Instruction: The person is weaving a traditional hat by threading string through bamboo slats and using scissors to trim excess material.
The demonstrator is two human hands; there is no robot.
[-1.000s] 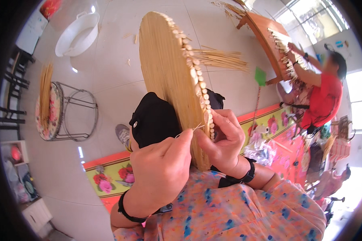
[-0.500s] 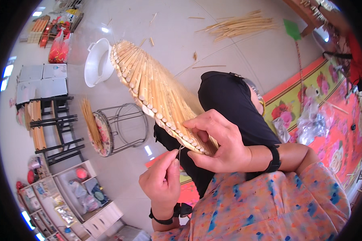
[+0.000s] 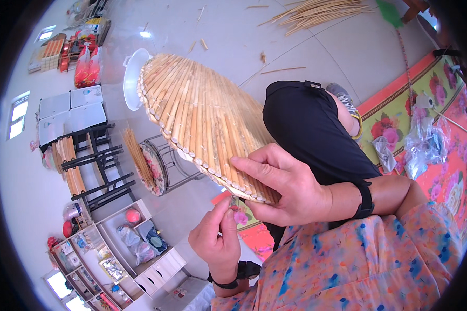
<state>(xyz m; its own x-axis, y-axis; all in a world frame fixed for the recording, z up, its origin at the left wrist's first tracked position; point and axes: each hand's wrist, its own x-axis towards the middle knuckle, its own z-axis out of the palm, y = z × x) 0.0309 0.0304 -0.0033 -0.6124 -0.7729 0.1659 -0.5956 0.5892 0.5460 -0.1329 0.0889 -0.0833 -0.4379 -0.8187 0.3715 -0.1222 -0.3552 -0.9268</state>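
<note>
A large disc of straw-coloured plant stalks (image 3: 202, 119), laid side by side in a fan, is held tilted in front of me. Its rim shows the round cut ends of the stalks. My right hand (image 3: 290, 181) grips the near end of the disc, fingers on the upper face and thumb by the edge. Just below the rim, my left hand (image 3: 218, 236) pinches a thin thread-like strand between thumb and forefinger. The strand is too fine to tell whether it is thread or a needle. Much of the disc's underside is hidden.
Loose stalks (image 3: 321, 14) lie on the tiled floor. Beyond the disc sits a white basin (image 3: 134, 78). A round stool (image 3: 153, 168) holds a bundle of thin stalks (image 3: 136, 155). Folded black-legged furniture (image 3: 96, 166) and a shelf unit (image 3: 161, 267) stand left; a floral mat (image 3: 399, 129) lies right.
The disc has turned so that more of its upper face shows. Both hands keep their places at its near rim, and the whole view has shifted a little.
</note>
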